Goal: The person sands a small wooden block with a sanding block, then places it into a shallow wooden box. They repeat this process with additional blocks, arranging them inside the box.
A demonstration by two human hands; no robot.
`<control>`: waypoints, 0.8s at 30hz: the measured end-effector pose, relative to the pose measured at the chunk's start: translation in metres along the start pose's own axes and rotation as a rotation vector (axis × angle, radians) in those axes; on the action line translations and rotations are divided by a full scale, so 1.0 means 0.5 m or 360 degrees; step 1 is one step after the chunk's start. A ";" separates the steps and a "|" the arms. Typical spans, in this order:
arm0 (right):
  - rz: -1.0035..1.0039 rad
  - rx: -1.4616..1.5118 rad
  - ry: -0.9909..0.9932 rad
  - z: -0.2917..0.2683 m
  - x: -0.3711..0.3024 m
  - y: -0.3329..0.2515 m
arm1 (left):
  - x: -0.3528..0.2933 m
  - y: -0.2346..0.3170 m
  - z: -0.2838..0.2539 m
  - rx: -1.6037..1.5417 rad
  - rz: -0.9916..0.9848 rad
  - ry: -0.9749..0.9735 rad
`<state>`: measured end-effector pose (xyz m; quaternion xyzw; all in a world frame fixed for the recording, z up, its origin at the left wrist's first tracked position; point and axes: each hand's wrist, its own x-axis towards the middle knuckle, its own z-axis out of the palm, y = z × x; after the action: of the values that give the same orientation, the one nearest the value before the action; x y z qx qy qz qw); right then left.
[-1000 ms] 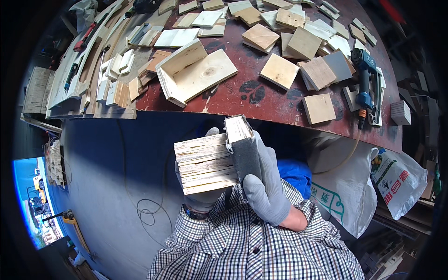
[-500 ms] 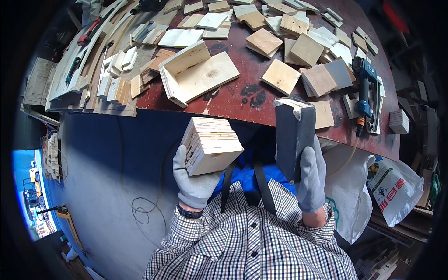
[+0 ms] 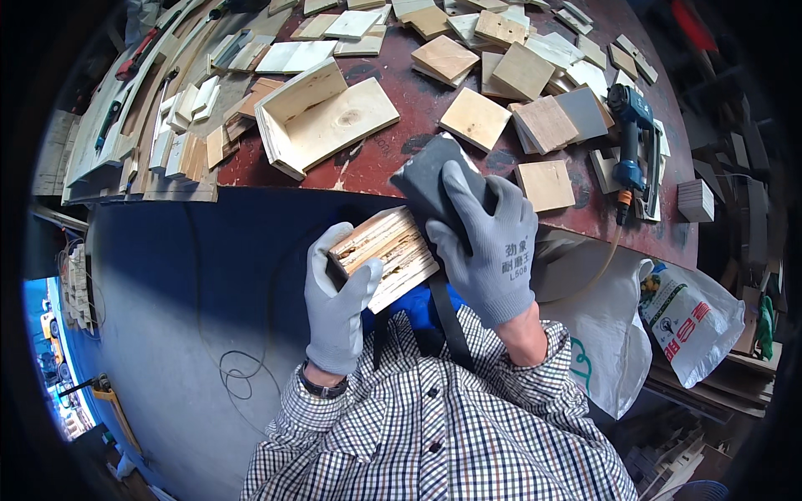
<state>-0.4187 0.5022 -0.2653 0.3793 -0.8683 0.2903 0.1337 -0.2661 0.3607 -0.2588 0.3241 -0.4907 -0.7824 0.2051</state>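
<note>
The surface (image 3: pixel 376 165) is brightly lit, while a broad dark shadow covers part of the floor (image 3: pixel 184 392) below it. Straight edges bend toward the blackened rim, and the glaring patch (image 3: pixel 52 355) at far left is perhaps overexposed.

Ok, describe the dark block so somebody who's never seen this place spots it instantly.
Find the red table, then the gloved right hand by its near edge. That hand grips the dark block. Unlike the pale, layered wood stack in the left hand, its broad face is plain charcoal gray.
</note>
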 end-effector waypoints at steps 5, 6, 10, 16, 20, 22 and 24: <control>-0.0109 0.0265 0.0109 -0.039 0.009 -0.025 | -0.004 -0.059 -0.025 0.0345 0.0274 -0.0147; -0.0174 0.0216 0.0029 -0.056 -0.004 -0.047 | -0.004 -0.076 -0.044 0.0714 0.0517 -0.0223; -0.0176 0.0141 -0.0188 -0.038 -0.097 -0.095 | 0.010 -0.081 -0.023 -0.0603 -0.0218 0.0010; -0.0159 0.0193 -0.0157 -0.028 -0.147 -0.026 | 0.021 -0.028 0.009 -0.1115 -0.0669 -0.0156; -0.0088 0.0293 0.0135 -0.027 -0.054 -0.031 | 0.010 -0.036 0.029 -0.0913 -0.0599 -0.0102; -0.0234 0.0195 -0.0098 -0.026 -0.025 -0.066 | 0.010 -0.040 0.025 -0.1085 -0.0639 -0.0166; -0.0264 0.0182 -0.0028 -0.004 -0.052 -0.085 | 0.017 -0.047 0.019 -0.1084 -0.0539 -0.0150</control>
<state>-0.3698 0.4955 -0.2581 0.4593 -0.8171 0.3240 0.1279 -0.2787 0.3715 -0.2795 0.2775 -0.1510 -0.9375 0.1460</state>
